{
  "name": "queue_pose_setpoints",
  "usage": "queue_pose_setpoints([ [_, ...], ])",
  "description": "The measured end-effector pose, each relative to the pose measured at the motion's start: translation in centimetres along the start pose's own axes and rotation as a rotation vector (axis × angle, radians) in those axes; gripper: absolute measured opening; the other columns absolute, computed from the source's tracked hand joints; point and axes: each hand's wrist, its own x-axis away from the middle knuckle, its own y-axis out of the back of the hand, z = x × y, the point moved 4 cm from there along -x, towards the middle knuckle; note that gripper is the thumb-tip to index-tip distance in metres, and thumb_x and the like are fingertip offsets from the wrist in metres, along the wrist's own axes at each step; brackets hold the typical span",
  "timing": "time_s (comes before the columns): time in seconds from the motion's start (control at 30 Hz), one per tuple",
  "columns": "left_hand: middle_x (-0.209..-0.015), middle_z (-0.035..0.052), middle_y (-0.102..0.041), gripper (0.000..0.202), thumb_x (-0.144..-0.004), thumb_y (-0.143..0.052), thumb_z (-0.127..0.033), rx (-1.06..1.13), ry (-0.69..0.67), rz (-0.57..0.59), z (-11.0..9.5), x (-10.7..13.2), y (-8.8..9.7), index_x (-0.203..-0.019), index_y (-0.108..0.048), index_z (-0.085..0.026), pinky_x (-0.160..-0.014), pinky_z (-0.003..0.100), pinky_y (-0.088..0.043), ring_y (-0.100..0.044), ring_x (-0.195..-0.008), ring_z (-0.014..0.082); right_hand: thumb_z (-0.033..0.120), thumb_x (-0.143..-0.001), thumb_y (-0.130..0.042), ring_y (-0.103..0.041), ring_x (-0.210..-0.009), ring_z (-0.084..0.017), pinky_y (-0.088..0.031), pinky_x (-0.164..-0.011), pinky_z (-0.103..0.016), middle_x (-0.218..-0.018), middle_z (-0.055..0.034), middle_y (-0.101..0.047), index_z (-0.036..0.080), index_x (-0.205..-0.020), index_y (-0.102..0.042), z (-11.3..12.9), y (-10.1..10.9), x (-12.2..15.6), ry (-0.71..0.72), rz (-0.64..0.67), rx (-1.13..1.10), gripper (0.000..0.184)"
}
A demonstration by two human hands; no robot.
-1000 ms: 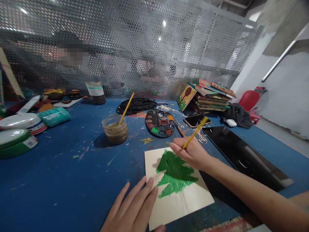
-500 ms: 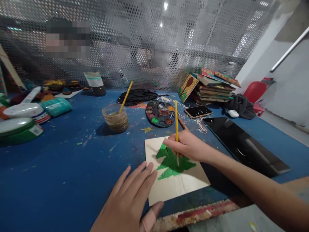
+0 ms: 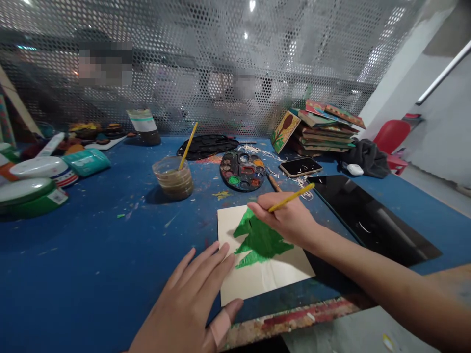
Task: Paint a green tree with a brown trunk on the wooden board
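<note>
Both the left hand (image 3: 191, 289) and right hand (image 3: 287, 215) are bare, with slim, tapering fingers on the left one. Right forearm (image 3: 379, 274) is bare too, pretty slender, widening toward the elbow end. Squarish patch (image 3: 221, 326) on the left thumb, could be a plaster or just light, can't tell tbh.

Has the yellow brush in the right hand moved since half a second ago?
Yes: the yellow brush has tipped rightward; its free end, then left of the phone, now shows just below it.
</note>
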Motion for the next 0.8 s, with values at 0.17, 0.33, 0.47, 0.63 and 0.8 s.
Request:
queue_pose_setpoints([
  [0.17,-0.136,0.0026,-0.054,0.051,-0.092,-0.048,-0.049,0.016,0.045,0.046,-0.1,0.2,-0.1,-0.135,-0.043,-0.023,-0.091,0.049,-0.055,-0.057,-0.119,0.0242,0.035,-0.093,-0.042,-0.039,-0.045,-0.009,-0.026,-0.051,-0.025,-0.045,0.004,-0.042,0.02,-0.052,-0.037,-0.9,-0.4,0.1,-0.113,0.212,-0.118,0.044],
  [0.33,-0.141,0.0003,-0.049,0.05,-0.093,-0.046,-0.049,0.036,0.083,0.118,-0.2,0.3,-0.2,-0.137,-0.041,-0.026,-0.095,0.05,-0.053,-0.052,-0.125,0.0235,0.038,-0.093,-0.043,-0.038,-0.045,-0.009,-0.025,-0.051,-0.025,-0.045,0.0041,-0.042,0.02,-0.051,-0.037,-0.4,-0.5,0.5,-0.069,0.187,-0.135,0.046],
  [0.47,-0.14,0.0013,-0.05,0.05,-0.093,-0.047,-0.047,0.067,0.102,0.108,-0.2,0.4,-0.3,-0.137,-0.041,-0.025,-0.097,0.05,-0.052,-0.052,-0.126,0.0233,0.038,-0.094,-0.042,-0.037,-0.045,-0.009,-0.025,-0.052,-0.025,-0.046,0.0042,-0.04,0.02,-0.052,-0.033,0.0,-0.4,0.7,-0.037,0.123,-0.11,0.046],
  [0.63,-0.139,0.0029,-0.051,0.049,-0.093,-0.047,-0.047,0.085,0.113,0.096,-0.2,0.2,-0.3,-0.137,-0.041,-0.026,-0.098,0.049,-0.05,-0.052,-0.125,0.0233,0.038,-0.096,-0.038,-0.034,-0.045,-0.009,-0.024,-0.05,-0.025,-0.047,0.0046,-0.036,0.02,-0.053,-0.033,0.0,-0.5,0.8,0.02,0.145,-0.076,0.046],
  [0.8,-0.136,0.0024,-0.055,0.049,-0.092,-0.049,-0.048,0.072,0.104,0.075,-0.2,0.2,0.0,-0.135,-0.044,-0.026,-0.096,0.048,-0.052,-0.056,-0.121,0.0233,0.037,-0.094,-0.037,-0.03,-0.05,-0.01,-0.022,-0.052,-0.026,-0.053,0.0031,-0.035,0.021,-0.056,-0.029,1.3,0.1,0.8,0.187,0.061,0.05,0.042],
])
